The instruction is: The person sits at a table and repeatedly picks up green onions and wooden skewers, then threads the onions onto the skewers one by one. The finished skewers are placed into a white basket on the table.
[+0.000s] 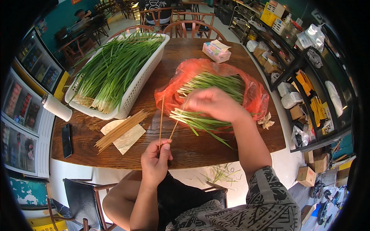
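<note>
My left hand (156,161) pinches two thin wooden skewers (161,121) between thumb and fingers at the table's near edge. They spread apart upward in a narrow V. My right hand (214,104) is slightly blurred, over an open red plastic bag (190,66). Its fingertips are close to the upper end of the right-hand skewer; whether they grip anything is hidden. Inside the bag lies a pile of trimmed garlic chives (222,86), pale ends to the left. A looser bunch of chives (199,118) lies below that hand, some stalks trailing onto the wood.
A white perforated basket (144,80) of long chives (115,66) stands at the back left. Nearer are a bundle of skewers (122,130) on paper (130,141), a phone (66,140) and a white bottle (56,107). Tissues (216,52) and crumpled paper (266,120) are on the right.
</note>
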Demonstrator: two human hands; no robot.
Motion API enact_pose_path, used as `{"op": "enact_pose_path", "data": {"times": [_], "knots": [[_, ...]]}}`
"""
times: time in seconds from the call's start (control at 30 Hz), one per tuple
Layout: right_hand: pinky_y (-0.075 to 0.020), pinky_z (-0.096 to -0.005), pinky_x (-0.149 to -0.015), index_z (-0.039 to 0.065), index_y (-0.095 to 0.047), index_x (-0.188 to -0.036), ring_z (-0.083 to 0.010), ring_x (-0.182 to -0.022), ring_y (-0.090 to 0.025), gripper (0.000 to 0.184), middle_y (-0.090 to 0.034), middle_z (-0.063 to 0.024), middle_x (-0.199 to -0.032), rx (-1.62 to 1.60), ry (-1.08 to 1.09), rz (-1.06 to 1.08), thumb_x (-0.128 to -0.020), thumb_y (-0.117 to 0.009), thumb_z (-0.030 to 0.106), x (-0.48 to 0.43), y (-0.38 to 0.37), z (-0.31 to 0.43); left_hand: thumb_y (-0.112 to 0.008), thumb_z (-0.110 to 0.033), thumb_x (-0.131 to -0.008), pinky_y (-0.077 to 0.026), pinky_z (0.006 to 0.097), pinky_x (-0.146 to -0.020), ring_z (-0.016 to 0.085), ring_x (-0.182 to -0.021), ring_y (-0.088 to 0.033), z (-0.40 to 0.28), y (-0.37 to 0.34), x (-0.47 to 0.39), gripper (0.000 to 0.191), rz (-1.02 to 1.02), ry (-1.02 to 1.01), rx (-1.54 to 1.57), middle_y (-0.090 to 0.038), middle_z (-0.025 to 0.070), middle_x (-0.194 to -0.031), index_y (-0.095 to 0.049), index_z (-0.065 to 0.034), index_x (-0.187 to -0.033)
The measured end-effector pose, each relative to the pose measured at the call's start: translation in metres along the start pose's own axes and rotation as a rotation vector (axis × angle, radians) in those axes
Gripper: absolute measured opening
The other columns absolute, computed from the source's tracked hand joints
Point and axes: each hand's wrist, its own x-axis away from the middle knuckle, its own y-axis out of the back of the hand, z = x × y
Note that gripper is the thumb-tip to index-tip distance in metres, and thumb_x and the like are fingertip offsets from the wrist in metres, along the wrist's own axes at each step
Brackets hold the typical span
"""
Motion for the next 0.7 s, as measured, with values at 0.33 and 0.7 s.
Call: {"op": "enact_pose_path", "data": {"times": [0.33,0.7], "knots": [[-0.0525,-0.0361,-0.071,0.003,-0.075,-0.093,-0.0228,-0.078,-0.069,0.018,-0.074,-0.0086,-0.089,0.745,-0.060,-0.151,-0.084,-0.081,0.017,-0.031,0.008,-0.040,-0.060,-0.008,-0.106,-0.046,0.0201,-0.063,0.004,-0.067,-0.055,-0.002,-0.001,-0.001,0.013,-0.003,0.008,0.017,-0.062,-0.0018,-0.079,-0.067,0.0001,-0.114],[-0.0446,-0.0245,-0.069,-0.002,-0.070,-0.112,-0.0062,-0.074,-0.051,0.018,-0.060,0.0023,-0.086,-0.102,0.102,-0.149,-0.103,-0.064,0.012,-0.004,-0.006,-0.002,-0.061,-0.008,-0.106,-0.046,0.0201,-0.063,0.004,-0.068,-0.056,0.000,-0.001,-0.001,0.013,-0.016,0.016,0.020,-0.063,-0.0018,-0.080,-0.067,-0.0005,-0.115]]}}
